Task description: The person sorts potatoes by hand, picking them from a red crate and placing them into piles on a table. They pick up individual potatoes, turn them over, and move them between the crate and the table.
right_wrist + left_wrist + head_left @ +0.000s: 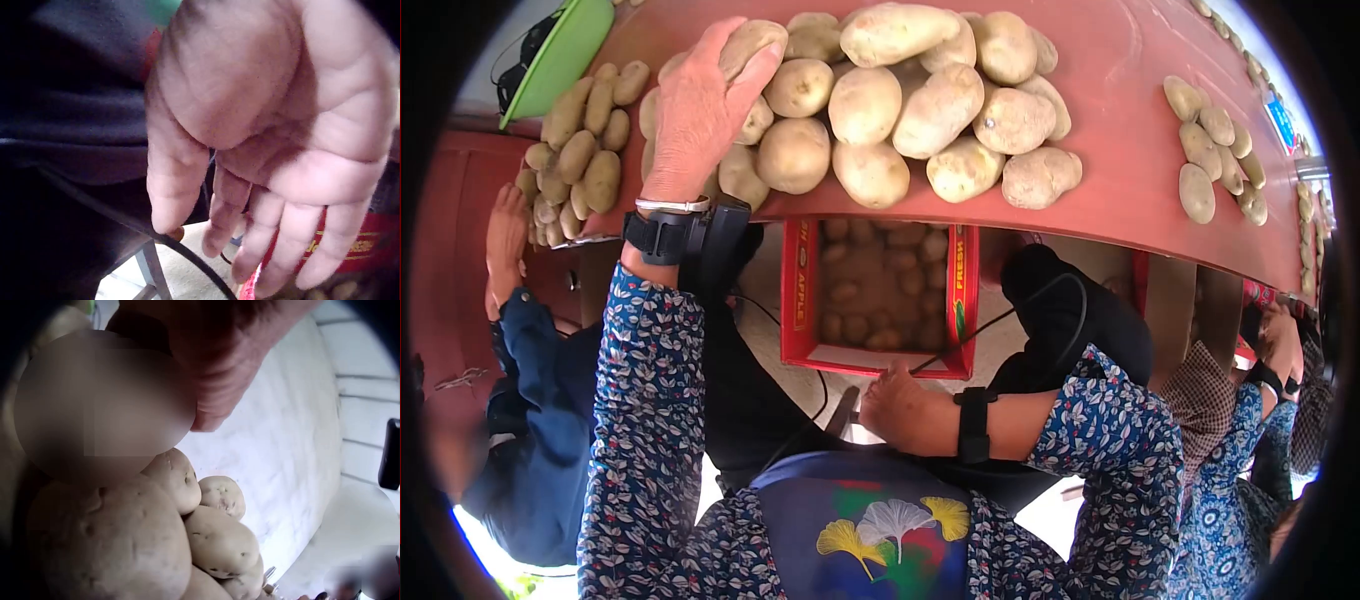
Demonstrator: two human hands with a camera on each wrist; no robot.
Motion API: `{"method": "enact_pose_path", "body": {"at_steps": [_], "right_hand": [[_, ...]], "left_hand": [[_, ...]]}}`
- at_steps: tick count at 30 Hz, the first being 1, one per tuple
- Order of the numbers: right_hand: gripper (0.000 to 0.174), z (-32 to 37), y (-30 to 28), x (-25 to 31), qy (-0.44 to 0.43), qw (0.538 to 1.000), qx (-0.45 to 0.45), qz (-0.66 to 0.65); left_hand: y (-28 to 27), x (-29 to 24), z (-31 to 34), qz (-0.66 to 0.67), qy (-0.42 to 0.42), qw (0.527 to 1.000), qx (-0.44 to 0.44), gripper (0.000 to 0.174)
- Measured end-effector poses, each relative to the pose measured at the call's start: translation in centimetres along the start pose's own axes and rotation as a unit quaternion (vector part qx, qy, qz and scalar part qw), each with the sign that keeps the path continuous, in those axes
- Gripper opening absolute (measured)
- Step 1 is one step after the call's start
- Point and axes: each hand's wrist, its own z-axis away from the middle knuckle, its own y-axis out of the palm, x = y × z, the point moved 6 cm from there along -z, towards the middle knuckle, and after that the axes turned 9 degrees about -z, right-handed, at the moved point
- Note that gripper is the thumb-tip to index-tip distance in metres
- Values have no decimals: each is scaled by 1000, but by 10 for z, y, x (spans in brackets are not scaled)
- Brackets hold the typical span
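My left hand [702,105] grips a potato [752,48] between thumb and fingers at the left end of a heap of potatoes [865,106] on the red table. In the left wrist view, part of the hand [215,359] shows above several potatoes [222,540]; a blurred patch hides what lies beside it. My right hand [892,405] hangs low, near the front edge of a red box [880,362] with potatoes inside. The right wrist view shows this hand [275,125] with loosely bent, empty fingers and a black cable near the thumb.
Smaller potato piles lie at the left [577,155] and right [1215,150] of the table [1145,195]. A green basin [560,60] stands at the upper left. A black cable [822,395] runs across my lap. Other people's hands show at the left [505,240] and right [1280,345].
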Motion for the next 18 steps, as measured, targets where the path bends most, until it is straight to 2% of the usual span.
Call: {"method": "enact_pose_path", "body": {"at_steps": [1,3,4,6,7,8,10,11,12,13,14,16,18], "right_hand": [[13,-1,6,1,-4,998,43,-51],[13,1,4,-1,-4,996,57,-71],[13,1,3,-2,-2,994,69,-85],[13,2,2,-4,-3,994,71,-80],[12,3,0,-3,-7,996,59,-70],[12,4,-3,-3,-12,997,47,-61],[11,3,-10,-11,0,992,54,-114],[11,2,-11,-18,30,992,68,-100],[10,3,-11,-27,60,991,84,-83],[8,8,-22,-42,83,987,-5,-135],[6,10,-25,-54,133,988,2,-85],[5,13,-22,-71,212,975,47,-50],[5,15,-12,-65,191,980,36,-42]], "left_hand": [[4,0,0,2,-3,1000,4,47],[-4,-12,1,-18,68,996,-51,40],[-6,-16,2,-19,67,996,-47,40],[-14,-24,5,-5,23,997,-76,51],[-16,-24,7,32,13,995,-90,59],[-20,-28,10,31,10,996,-84,59],[-43,-35,18,130,-5,978,-162,50],[-51,-28,26,87,77,948,-295,29],[-54,-30,37,85,76,949,-293,29],[-58,-36,52,131,58,961,-238,23],[-58,-42,66,177,39,966,-182,18],[-24,-67,100,242,113,963,29,11],[42,-79,131,268,104,898,334,13]]}}
